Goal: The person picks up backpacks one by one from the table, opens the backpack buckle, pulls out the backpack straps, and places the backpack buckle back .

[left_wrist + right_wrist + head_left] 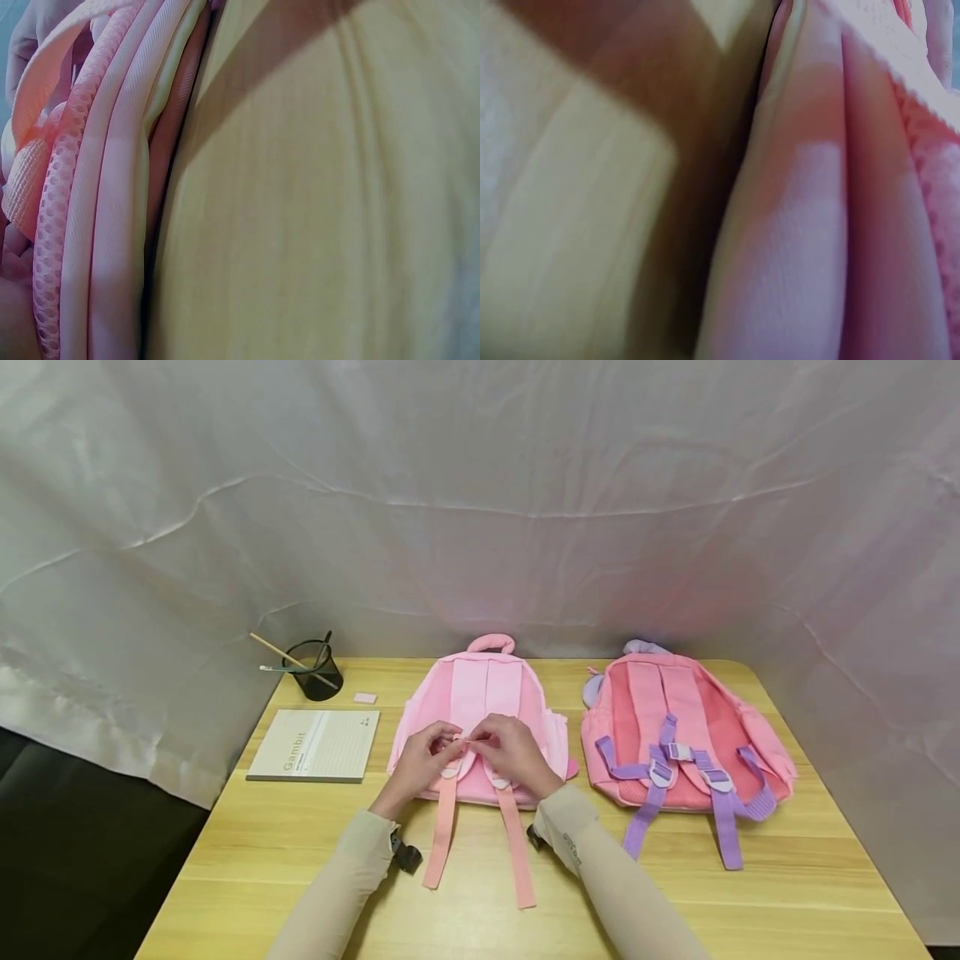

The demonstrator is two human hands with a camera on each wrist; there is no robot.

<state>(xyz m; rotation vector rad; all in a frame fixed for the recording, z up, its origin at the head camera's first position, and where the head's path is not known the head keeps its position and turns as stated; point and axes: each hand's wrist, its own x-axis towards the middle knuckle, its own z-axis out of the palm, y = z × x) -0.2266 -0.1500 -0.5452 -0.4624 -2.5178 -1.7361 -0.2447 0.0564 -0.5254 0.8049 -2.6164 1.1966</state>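
A light pink backpack [468,681] lies on the table, its shoulder straps facing up. Over the middle of those straps, my left hand [424,763] and right hand [513,752] meet with their fingertips close together. Both pinch the backpack's chest strap [462,741]; the fingers largely cover it, and any buckle is hidden. Two peach strap tails [442,835] hang from white adjusters toward me. In the left wrist view, a peach webbing strap [28,184] loops beside the mesh edge. The right wrist view mostly holds the backpack's pink side [795,225].
To the right lies a darker pink backpack [626,693] with purple straps, its chest buckle [680,752] joined. A notebook [337,743], a pink eraser [365,698] and a black mesh pen cup [318,685] with pencils stand left. A grey curtain [480,527] hangs behind the wooden table [247,860].
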